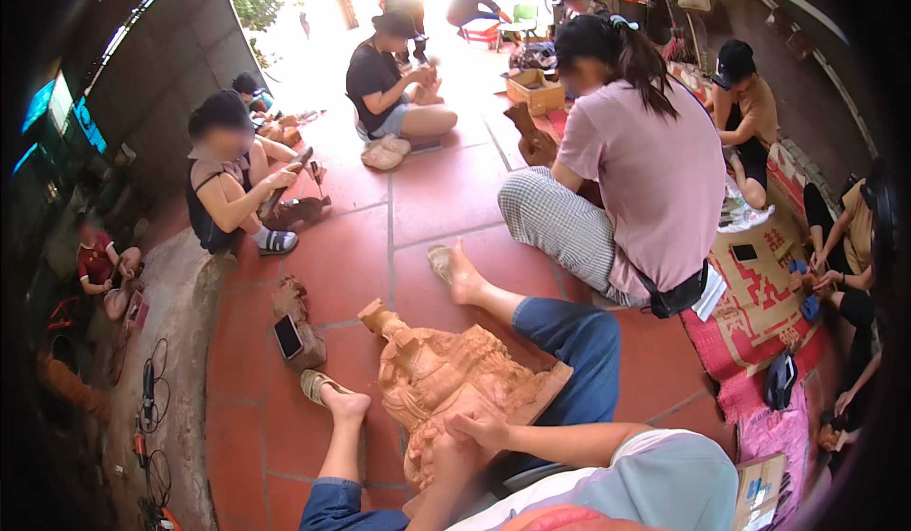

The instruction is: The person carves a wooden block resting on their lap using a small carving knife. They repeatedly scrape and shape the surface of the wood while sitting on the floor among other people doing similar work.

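A large carved wooden statue (446, 370), reddish-tan with deep folds, lies tilted between my bent legs. Its narrow end points away from me to the left, and its broad flat base lies by my right knee. Both hands are close together over the near side of the carving. My right hand (481, 429) is closed, fingers curled in, with its contents too small to make out. Just below it, my left hand (450, 457) is also closed against the wood; anything inside is hidden.
Left of my foot, a phone (288, 337) rests on a rough wood block (300, 317). A person in a pink shirt (655, 170) sits close at right. Others work around the red tile floor (436, 194). Power tools with cables (147, 408) lie far left; a red mat (759, 294) lies right.
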Tool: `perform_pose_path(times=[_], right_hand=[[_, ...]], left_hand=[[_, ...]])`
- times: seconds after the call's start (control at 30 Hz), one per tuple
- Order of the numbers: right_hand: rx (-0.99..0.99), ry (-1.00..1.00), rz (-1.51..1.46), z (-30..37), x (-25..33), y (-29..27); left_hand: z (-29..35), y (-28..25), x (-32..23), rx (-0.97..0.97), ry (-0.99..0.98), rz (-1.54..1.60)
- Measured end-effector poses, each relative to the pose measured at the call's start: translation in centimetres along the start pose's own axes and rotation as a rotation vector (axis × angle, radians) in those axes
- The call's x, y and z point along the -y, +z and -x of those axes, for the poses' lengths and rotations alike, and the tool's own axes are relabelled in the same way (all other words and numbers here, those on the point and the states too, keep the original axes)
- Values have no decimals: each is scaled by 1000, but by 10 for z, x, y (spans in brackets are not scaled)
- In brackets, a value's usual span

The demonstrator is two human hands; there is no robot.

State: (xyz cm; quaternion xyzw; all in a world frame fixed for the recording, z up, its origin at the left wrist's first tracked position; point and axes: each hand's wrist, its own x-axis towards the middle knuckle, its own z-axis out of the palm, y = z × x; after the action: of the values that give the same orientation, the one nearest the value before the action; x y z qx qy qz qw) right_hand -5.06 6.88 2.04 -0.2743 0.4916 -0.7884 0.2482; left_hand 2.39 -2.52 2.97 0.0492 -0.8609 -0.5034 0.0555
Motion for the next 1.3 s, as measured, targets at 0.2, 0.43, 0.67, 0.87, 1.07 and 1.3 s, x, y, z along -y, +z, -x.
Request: perform_pose_path(times=[0.2, 0.43, 0.67, 0.87, 1.07, 1.3], right_hand=[[43, -82, 136, -24, 3, -4], [32, -35, -21, -11, -6, -14], [34, -96, 38, 8, 2, -13], [52, -121, 44, -5, -6, -24], [84, -45, -56, -5, -1, -14], [84, -131, 11, 11, 5, -12]], left_hand=[[-29, -6, 49, -91, 69, -211], [-33, -3, 14, 21, 97, -127], [-24, 15, 24, -30, 139, -246], [-43, 19, 52, 11, 134, -291], [-84, -42, 45, 4, 27, -338], [-36, 6, 46, -21, 84, -292]])
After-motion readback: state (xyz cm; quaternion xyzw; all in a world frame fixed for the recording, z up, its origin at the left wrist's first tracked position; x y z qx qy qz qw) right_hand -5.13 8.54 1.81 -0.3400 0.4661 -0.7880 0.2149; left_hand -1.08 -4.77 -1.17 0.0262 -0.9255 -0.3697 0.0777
